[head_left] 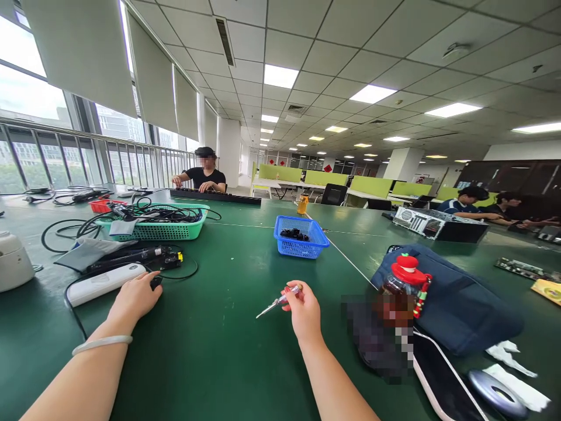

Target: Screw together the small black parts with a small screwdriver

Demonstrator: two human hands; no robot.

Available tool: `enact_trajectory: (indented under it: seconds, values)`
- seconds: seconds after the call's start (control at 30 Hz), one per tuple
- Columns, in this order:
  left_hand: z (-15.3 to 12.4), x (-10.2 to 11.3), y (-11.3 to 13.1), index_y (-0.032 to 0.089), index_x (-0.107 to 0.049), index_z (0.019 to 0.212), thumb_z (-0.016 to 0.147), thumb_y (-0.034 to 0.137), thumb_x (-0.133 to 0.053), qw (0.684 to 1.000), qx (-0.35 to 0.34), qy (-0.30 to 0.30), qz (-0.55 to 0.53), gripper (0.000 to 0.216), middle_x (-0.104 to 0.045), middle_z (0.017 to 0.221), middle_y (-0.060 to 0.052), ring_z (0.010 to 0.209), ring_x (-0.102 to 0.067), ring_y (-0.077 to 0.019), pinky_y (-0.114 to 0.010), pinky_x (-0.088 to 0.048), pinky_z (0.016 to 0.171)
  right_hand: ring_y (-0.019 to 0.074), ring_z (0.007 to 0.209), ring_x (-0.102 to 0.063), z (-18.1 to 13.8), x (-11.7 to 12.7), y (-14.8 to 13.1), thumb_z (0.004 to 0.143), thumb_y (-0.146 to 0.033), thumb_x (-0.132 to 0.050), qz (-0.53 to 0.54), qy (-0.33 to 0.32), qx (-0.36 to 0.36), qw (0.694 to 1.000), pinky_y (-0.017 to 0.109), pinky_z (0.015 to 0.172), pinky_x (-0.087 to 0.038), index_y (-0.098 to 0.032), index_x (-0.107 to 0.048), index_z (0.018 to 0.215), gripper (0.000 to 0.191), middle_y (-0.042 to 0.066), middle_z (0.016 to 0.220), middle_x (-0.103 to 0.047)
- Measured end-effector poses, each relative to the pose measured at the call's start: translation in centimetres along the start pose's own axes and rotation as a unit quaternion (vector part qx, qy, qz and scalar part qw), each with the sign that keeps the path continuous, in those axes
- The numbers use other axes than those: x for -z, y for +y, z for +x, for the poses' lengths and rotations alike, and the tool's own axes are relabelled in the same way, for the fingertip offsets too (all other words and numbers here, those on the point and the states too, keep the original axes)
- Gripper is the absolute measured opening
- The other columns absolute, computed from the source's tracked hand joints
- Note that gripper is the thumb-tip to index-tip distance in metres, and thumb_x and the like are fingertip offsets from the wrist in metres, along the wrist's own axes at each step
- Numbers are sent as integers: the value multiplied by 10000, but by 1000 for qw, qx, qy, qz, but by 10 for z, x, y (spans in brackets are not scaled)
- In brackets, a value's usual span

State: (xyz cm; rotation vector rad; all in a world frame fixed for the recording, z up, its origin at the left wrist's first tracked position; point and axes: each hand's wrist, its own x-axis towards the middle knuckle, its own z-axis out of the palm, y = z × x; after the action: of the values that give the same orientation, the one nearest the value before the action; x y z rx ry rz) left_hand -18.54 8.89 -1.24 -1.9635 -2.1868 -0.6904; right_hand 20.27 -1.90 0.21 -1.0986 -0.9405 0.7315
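Observation:
My right hand (305,311) grips a slim screwdriver (275,304) with a clear handle, its metal tip pointing left and down above the green table (245,362). At the left, my left hand (137,299) is closed, with a small black part (155,283) between thumb and index finger. Its kind I cannot make out. Right by this hand lies a long white device (105,283) with a black cord. A blue basket (302,251) holding small black parts (294,234) stands beyond my hands.
A green basket (182,231) full of cables is at the left, with black tools (135,257) before it. On the right are a dark blue bag (464,298), a red-lidded jar (405,275), a phone (442,374) and a computer case (438,225). A person (205,175) sits across.

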Motion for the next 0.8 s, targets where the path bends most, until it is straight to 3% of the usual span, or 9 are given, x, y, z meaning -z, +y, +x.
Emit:
enact_trajectory:
  seconds: [0.3,0.5,0.8]
  values:
    - [-3,6,6,129,-619,1239,784,340,-447,998,36,-34,45,530,-599,1285,-166,1123,-586,-352,-432,-500,904,189,630,-679,-3,-2,-3,662,-481,-715,-7,-2,-7,1000,268,502,-568,-181,-642,836,354,40,724,-698]
    - [-2,8,7,115,-640,1210,756,308,-466,999,20,-4,42,524,-580,1295,-192,1123,-579,-375,-456,-480,933,181,636,-678,-2,0,0,680,-455,-710,-8,-8,-11,1000,256,511,-564,-176,-637,855,338,32,730,-700]
    - [-4,13,11,105,-603,1258,762,325,-490,998,31,-16,44,554,-610,1246,-213,1123,-578,-380,-459,-469,941,201,691,-694,-2,0,3,694,-431,-705,-6,-11,-10,1000,259,521,-566,-171,-632,871,323,42,757,-703]
